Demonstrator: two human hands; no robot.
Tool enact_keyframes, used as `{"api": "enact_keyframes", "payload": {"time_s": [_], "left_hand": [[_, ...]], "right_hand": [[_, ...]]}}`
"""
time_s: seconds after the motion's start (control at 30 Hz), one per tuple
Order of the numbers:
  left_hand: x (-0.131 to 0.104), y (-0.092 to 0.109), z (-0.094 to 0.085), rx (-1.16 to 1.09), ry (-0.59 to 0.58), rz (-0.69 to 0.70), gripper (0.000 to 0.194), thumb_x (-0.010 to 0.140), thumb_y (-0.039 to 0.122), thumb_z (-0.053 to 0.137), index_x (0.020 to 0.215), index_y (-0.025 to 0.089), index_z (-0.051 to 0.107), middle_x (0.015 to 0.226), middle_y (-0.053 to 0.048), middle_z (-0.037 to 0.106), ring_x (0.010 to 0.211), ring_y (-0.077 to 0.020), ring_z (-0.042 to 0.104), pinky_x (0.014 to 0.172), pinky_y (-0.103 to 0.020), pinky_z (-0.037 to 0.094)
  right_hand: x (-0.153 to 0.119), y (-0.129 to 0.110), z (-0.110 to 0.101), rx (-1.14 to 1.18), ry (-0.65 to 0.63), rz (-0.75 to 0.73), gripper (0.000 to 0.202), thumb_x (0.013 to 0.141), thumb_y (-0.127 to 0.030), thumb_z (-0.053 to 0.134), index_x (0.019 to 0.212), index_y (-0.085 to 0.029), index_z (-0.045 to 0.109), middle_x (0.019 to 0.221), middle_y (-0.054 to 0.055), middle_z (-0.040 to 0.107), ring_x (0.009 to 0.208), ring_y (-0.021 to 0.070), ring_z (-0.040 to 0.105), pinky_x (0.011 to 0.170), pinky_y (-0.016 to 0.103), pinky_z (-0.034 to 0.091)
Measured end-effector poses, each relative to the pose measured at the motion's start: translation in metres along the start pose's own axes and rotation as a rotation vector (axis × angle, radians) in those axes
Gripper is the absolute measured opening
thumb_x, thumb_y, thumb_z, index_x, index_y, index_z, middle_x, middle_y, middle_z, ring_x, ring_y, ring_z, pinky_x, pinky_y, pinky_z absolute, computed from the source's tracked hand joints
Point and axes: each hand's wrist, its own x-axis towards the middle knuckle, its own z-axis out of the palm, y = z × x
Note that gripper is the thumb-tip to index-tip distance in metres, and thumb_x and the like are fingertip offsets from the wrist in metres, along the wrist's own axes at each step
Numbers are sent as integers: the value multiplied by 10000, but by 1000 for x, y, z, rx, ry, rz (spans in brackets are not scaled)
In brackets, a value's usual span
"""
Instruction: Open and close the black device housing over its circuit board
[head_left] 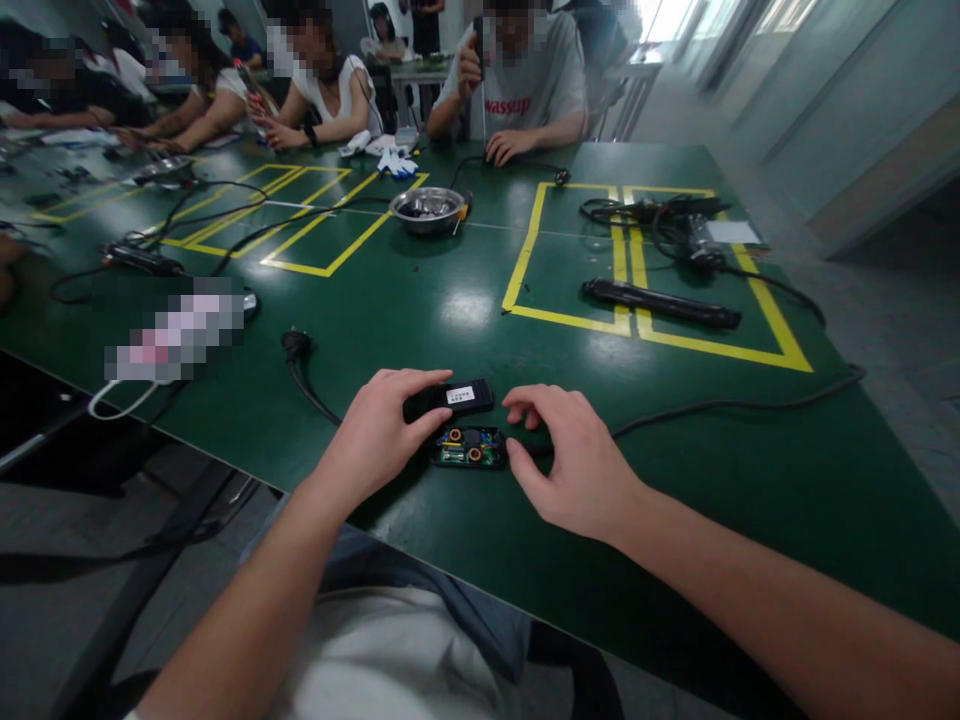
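Note:
Directly before me on the green table lies an opened black plastic housing (442, 462) with a circuit board (474, 447) inside, showing copper coils and coloured wires. Just beyond it is a black cover (471, 395) bearing a white printed label. The thumb and index finger of my left hand (381, 430) close around the cover's left end. My right hand (570, 450) holds nothing; its curved fingers are apart beside the right end of the housing. A black cable (720, 408) runs right from behind my right hand. On the left, a black plug (297, 345) lies on a cord leading behind my left hand.
A metal bowl (426, 210) holds small dark parts. Yellow tape (566, 318) marks rectangles on the table. A long black bundle (660, 303) and coiled cables (675, 225) lie at right. A partly blurred pale object (180, 330) is at left. Several people sit opposite.

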Motion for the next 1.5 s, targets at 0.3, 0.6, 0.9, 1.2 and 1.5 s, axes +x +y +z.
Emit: {"api": "enact_keyframes", "payload": {"time_s": [0.3,0.6,0.9,1.2,1.5], "left_hand": [[-23,-1,-21,-184,-85,183,347,1026,353,758,1367,291,761,1237,-60,808,1130,-252,728,1020,-395,597],[-24,1,-21,-135,-195,295,229,1059,286,718,1271,286,804,1243,-78,778,1163,-248,700,1067,-405,586],[-25,-6,-14,-240,-122,191,434,957,296,817,1368,272,676,1163,-60,789,1044,-234,728,967,-385,596],[-17,-13,-1,-170,69,59,115,1005,313,699,1049,228,635,1345,-114,780,1139,-266,744,952,-427,587],[-21,-4,-10,1,34,240,142,1022,308,629,984,216,731,1214,-118,783,1110,-277,719,1010,-439,576]], "right_hand": [[0,-3,-5,44,-40,-9,467,784,-163,626,1242,-209,554,1099,106,724,924,288,662,834,440,490],[2,-3,-5,14,-138,-46,299,884,-282,774,1158,-211,677,1163,111,752,1047,306,683,900,467,475],[3,-2,-2,-9,-156,-19,243,921,-291,784,1124,-226,667,1117,97,764,1008,297,681,879,456,458],[2,-2,0,-29,-135,15,213,869,-233,680,1043,-229,556,946,59,692,865,257,637,799,403,434],[0,2,2,-63,-144,-62,74,901,-192,630,950,-230,589,868,49,688,786,225,618,742,366,447]]}}
